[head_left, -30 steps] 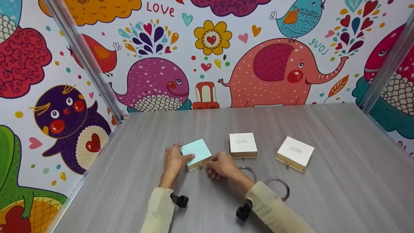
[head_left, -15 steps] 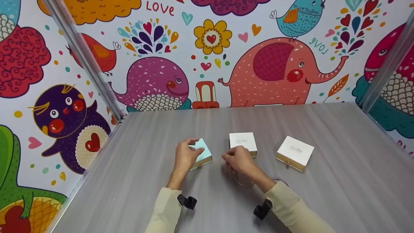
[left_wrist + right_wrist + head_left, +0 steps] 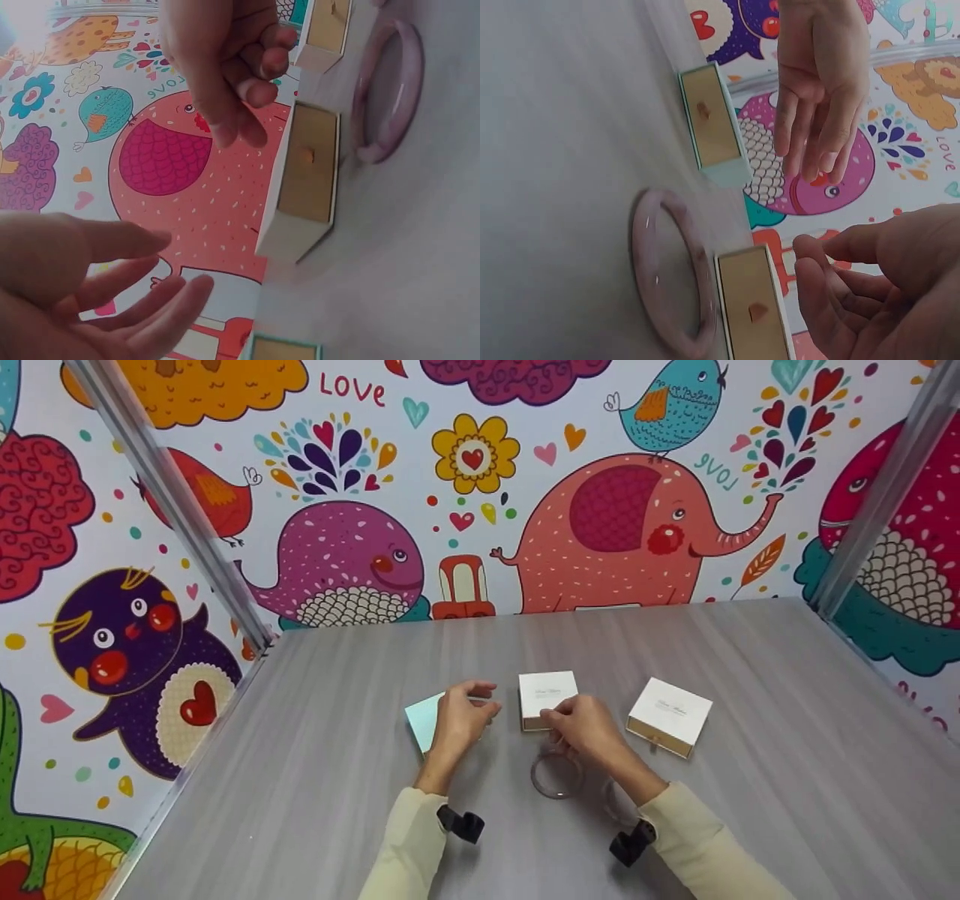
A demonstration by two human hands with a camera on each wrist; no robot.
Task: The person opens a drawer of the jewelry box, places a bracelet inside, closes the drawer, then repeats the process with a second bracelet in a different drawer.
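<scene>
My left hand (image 3: 461, 724) hovers over the right part of the mint-green box (image 3: 424, 722), thumb and fingers apart and holding nothing. Partly hidden beneath it, the box shows its gold drawer front (image 3: 712, 112) and small tab in the right wrist view. My right hand (image 3: 591, 729) hangs with loosely bent fingers above the front right corner of the middle white box (image 3: 541, 690). Both wrist views show that hand raised off the box. A pale pinkish bangle (image 3: 646, 262) lies before the middle box. Behind my right wrist, another bangle (image 3: 613, 804) is partly hidden.
Another white box (image 3: 670, 714) with a gold drawer front sits to the right, turned at an angle. The grey tabletop (image 3: 315, 780) meets a brightly printed back wall (image 3: 480, 532). Metal posts (image 3: 180, 510) stand at its corners.
My left hand has come off the mint-green box's top and moved right. My right hand has left that box's front tab and shifted right to the middle white box. The head view has shifted slightly.
</scene>
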